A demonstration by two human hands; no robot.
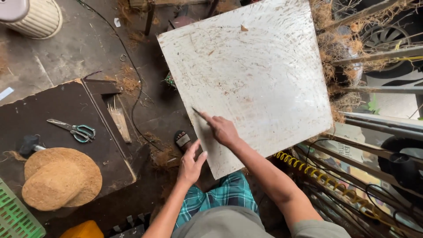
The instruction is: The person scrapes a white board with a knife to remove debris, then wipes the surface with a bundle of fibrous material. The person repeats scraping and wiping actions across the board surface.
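Note:
A large white square board, scratched and dusted with brown fibre, lies tilted in front of me. My right hand rests on its near-left part, gripping a thin dark pointed tool whose tip touches the board near the left edge. My left hand hovers just off the board's left edge, fingers spread, holding nothing. Below it a foot in a sandal shows on the dark floor.
A dark low table at left carries green-handled scissors and round coir discs. A bundle of thin sticks lies beside it. A yellow coiled hose, cables and metal bars crowd the right. A green crate sits bottom left.

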